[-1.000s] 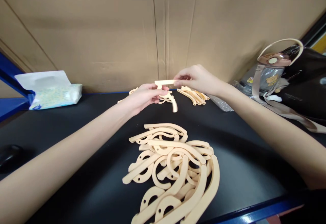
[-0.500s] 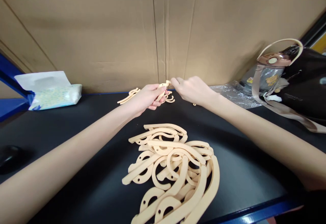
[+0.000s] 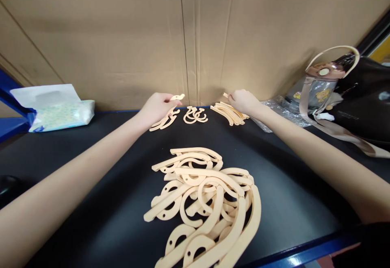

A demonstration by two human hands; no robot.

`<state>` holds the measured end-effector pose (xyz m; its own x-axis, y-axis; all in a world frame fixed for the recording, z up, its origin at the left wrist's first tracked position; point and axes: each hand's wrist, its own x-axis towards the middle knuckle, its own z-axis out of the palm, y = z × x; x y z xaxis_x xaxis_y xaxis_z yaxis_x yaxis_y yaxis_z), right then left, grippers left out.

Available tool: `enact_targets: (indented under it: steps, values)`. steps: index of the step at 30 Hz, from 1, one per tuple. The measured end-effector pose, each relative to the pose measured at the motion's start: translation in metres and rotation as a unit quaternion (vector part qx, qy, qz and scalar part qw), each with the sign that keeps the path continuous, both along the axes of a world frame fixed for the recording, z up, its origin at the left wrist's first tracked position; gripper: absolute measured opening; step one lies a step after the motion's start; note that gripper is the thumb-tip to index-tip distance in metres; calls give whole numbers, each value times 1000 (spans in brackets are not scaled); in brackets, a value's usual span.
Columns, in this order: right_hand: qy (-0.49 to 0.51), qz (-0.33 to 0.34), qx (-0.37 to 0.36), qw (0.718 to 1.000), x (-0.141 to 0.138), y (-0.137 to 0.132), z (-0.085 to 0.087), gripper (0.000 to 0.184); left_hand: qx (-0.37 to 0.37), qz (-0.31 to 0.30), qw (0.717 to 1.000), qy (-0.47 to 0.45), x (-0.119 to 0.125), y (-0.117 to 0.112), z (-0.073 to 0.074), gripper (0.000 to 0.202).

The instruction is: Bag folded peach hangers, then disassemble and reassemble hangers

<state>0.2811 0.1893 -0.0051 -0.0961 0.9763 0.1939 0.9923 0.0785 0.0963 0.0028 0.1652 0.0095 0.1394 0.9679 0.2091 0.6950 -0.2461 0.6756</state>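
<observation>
Now the grips are drawing apart. Left grip [image 3: 158, 107] is pinching a hook piece [image 3: 178, 96]; right grip [image 3: 243, 100] is pinching a curved strip [image 3: 226, 95] above its stack [image 3: 230, 114].

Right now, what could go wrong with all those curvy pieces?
The big tangled pile of beige cut-outs lies near the front edge of the black table, between both forearms; an arm pulling back might knock some off. The left hand pinches a small beige piece and the right hand a curved strip by fingertips only, so either could slip. The little piles at the back sit close together and might get mixed.
</observation>
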Motion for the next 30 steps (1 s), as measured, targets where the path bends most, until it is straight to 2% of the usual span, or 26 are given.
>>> enact_targets:
  steps: [4,8,12,14,15,16,18,20,22,26,30]
  values:
    - [9,4,18,1000,3,4,-11,38,24,83,996,22,-28,24,-8,21]
    - [23,18,27,999,4,5,-16,32,20,125,990,61,-42,34,-19,20]
    - [42,44,67,996,-4,-5,-5,34,23,136,986,92,-45,34,-23,22]
    - [62,82,72,992,-16,-15,5,32,32,142,984,101,-44,32,-21,23]
    - [81,118,57,988,-24,-22,10,30,37,144,983,104,-43,31,-20,23]
    - [119,182,21,976,-32,-31,14,29,43,144,983,105,-41,30,-19,24]
    - [204,311,-99,923,-50,-48,18,30,56,138,983,107,-38,29,-16,25]
    - [233,382,-185,875,-66,-64,17,33,68,122,985,106,-33,27,-13,26]
    - [227,396,-219,862,-77,-75,13,35,77,100,987,101,-28,24,-11,27]
    - [232,387,-261,854,-84,-81,6,35,94,49,990,88,-17,16,-7,27]
    - [226,409,-204,860,-85,-87,12,32,103,11,992,75,-8,7,-3,26]
